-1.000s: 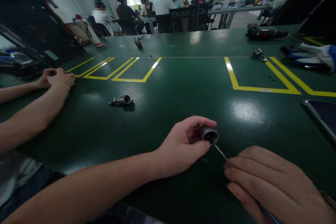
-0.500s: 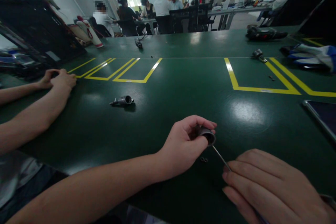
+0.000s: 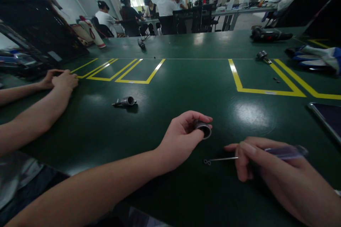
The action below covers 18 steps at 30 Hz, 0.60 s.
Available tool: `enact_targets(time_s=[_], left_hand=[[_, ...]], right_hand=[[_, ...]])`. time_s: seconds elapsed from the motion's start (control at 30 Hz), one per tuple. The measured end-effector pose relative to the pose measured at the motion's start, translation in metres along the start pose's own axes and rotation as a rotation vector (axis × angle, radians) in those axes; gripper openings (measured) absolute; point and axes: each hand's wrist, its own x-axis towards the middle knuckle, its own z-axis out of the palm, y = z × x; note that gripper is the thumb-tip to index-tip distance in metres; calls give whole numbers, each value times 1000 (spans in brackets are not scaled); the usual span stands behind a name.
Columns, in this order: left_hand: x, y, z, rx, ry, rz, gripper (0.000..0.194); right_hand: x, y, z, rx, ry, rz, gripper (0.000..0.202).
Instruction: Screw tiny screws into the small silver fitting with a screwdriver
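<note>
My left hand (image 3: 183,138) is closed round a short hollow metal cylinder (image 3: 204,130), its open end turned toward me and to the right. In my right hand (image 3: 269,170) is a screwdriver (image 3: 282,151) with a clear purplish handle and a thin metal shaft pointing left. The shaft's tip reaches the small metal rings (image 3: 207,162) on the green table; whether it touches them I cannot tell. Farther off to the left lies another metal cylinder part (image 3: 125,101) with a narrow stem.
Another person's hands (image 3: 62,79) rest at the left edge. Yellow tape (image 3: 133,82) marks the green table (image 3: 170,113). A phone-like device (image 3: 326,118), metal part (image 3: 263,56), small bits (image 3: 276,79), glove (image 3: 317,56) and black tool (image 3: 270,34) lie right.
The screwdriver tip has left the cylinder and come down to the small rings. My right hand has turned over, palm side up. My left hand has shifted slightly left and up with the cylinder.
</note>
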Motion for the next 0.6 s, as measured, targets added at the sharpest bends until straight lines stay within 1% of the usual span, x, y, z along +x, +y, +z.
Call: enact_targets(time_s=[0.03,0.07,0.17,0.3,0.4,0.43,0.5,0.6], left_hand=[[0,1,-1,0,3,-5,15],[0,1,-1,-2,3,-11,15],[0,3,-1,-17,1,-23,16],[0,3,0,-32,1,-33,16],[0,3,-1,-37,5,-37,17],[0,3,0,-38,8,-38,17],[0,2,0,-45,17,-38,17],[0,1,0,-59,12,-37,18]], right_hand=[[3,2,0,71,-18,68,39],[5,4,0,122,-31,107,39],[7,7,0,173,-51,134,38],[4,9,-1,131,-62,152,39],[2,6,-1,26,-75,141,40],[2,4,-1,-22,-72,112,40],[0,1,0,-142,-43,2,41],[-4,-3,4,-360,41,-250,33]])
